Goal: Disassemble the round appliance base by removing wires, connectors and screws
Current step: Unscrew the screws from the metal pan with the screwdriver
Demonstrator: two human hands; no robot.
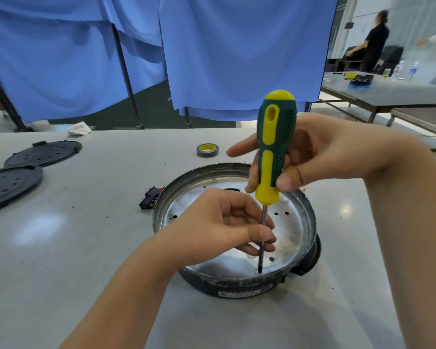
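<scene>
The base sits right of centre in the lower middle of the frame, flat on the desk, its open side up so I look straight into the silvery floor with its scattered holes. Its dark rim faces me at the bottom, with a label strip I cannot read. From my seat, the room around it is good: bare desk runs below it and to its left. The desk's right edge falls away to the floor at mid right.

My right hand has its grip wrapped round the green and yellow handle of the screwdriver, thumb low on the handle and forefinger pointing left behind it. The tool stands nearly upright, its long axis running top to bottom with the handle leaning slightly to the right, and the tip is down on the base's floor near the rim closest to me. My left hand reaches in over the left of the base, its grip pinching the shaft about halfway down.

A black connector lies just outside the base's left wall. A tape roll sits above the base, apart from it. Two black discs lie at the far left, well clear. Blue curtains hang behind the desk's far edge.
</scene>
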